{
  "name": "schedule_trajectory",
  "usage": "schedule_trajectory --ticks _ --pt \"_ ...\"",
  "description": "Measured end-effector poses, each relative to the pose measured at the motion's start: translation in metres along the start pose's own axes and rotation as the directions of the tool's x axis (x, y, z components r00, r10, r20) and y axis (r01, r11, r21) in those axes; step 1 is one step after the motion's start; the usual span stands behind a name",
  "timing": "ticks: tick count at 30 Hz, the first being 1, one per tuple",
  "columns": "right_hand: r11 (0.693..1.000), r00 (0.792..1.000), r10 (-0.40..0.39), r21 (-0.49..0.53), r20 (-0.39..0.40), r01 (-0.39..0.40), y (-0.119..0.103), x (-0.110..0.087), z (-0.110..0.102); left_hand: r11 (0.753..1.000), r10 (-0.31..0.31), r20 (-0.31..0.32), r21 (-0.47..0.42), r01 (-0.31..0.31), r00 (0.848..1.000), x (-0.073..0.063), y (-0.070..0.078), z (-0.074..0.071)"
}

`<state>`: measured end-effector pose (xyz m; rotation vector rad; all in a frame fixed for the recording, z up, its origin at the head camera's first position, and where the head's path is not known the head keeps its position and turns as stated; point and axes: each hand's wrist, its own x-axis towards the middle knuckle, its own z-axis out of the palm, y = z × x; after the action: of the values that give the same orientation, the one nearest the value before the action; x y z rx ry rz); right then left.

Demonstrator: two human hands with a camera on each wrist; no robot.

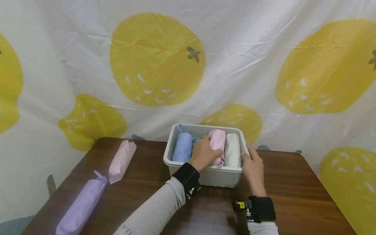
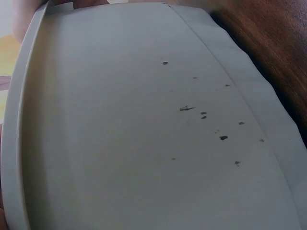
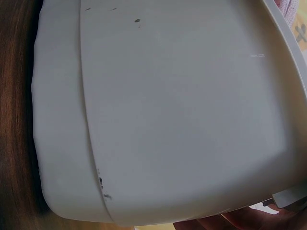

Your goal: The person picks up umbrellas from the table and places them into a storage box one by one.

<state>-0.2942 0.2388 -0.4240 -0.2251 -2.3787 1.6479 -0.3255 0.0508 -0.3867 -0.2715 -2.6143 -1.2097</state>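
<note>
A light grey plastic bin (image 1: 205,176) stands on the table, holding several soft fabric pouches side by side. My left hand (image 1: 203,153) reaches over its front rim and grips a pink pouch (image 1: 217,140), thumb on the near side and fingers on the far side. To the left of that hand lies a blue pouch (image 1: 182,147) with a loop; a teal item between them is mostly hidden. A white pouch (image 1: 232,150) fills the right end. My right hand (image 1: 253,166) holds the bin's right wall at the rim. Both wrist views show mainly the bin's scuffed outer wall (image 2: 120,120).
Left of the bin on the dark wooden table (image 1: 293,182) lie a pale pink pouch (image 1: 122,161) and a long lavender pouch (image 1: 82,205) with a loop. Behind the table hangs a white cloth (image 1: 235,78) printed with yellow fruit.
</note>
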Motion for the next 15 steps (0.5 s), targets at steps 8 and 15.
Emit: schedule_trajectory --ticks 8,15 --pt "1.0 1.0 0.008 -0.011 0.007 -0.008 -0.0009 -0.0009 -0.0017 1.0 -0.005 0.013 -0.009 0.005 1.0 -0.0012 0.0 0.0022" --pt "1.0 1.0 0.011 -0.012 0.012 -0.01 -0.0012 -0.0023 -0.0023 1.0 -0.004 0.029 0.012 0.004 1.0 -0.0028 0.0002 0.002"
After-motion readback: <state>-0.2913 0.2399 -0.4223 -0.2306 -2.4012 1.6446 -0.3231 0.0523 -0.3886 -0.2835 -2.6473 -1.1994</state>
